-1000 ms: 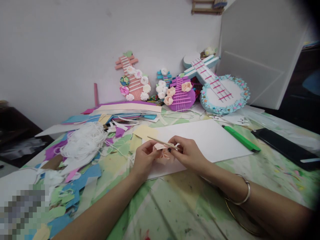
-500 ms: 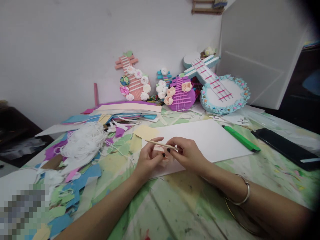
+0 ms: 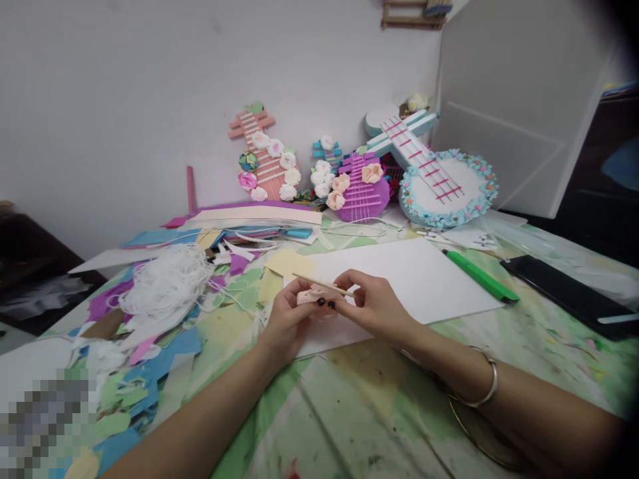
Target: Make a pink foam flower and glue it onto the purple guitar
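Note:
My left hand [image 3: 285, 319] is closed around a pale pink paper flower [image 3: 308, 294], which shows between the fingers and partly under both thumbs. In my right hand [image 3: 372, 303] a thin wooden stick [image 3: 320, 283] is pinched, slanting up to the left across the top of the flower. The two thumbs, with dark nails, nearly meet at the flower's front. Below the hands lies a white sheet [image 3: 404, 283] on the table. The flower's underside is hidden by my left palm.
Flower-decorated model instruments, among them a purple one [image 3: 367, 193] and a blue-and-white one [image 3: 449, 189], lean at the back wall. Left are a white string heap [image 3: 167, 279] and paper scraps [image 3: 172, 346]. A green marker [image 3: 479, 276] and a black phone [image 3: 564, 293] lie right.
The left fingers have curled in and more of the pink flower shows above the thumbs. The stick's left end has risen slightly, so it slants more steeply.

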Demonstrator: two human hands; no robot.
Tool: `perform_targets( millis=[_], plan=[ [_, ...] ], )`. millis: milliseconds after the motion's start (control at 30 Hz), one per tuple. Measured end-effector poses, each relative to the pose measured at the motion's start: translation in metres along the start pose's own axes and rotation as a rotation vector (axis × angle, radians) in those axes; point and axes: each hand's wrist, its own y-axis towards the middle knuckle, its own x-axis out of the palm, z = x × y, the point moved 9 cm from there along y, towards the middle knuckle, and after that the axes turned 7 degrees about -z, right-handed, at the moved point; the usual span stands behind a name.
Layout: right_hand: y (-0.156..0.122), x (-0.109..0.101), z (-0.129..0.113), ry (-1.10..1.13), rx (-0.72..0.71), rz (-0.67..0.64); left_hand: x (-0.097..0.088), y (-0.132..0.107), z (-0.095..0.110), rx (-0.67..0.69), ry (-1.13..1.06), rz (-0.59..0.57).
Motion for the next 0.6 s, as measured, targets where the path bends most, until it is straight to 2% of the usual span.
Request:
perform_targets(
  millis=[400,600],
  plan=[
    [-0.002,0.002,-0.005,0.011,-0.113,0.015,0.003,0.001,0.001,-0.026,-0.21,-0.059],
    [-0.006,0.0,-0.018,0.103,-0.193,-0.034,-0.003,0.001,0.0,-0.056,-0.336,-0.024]
  ],
)
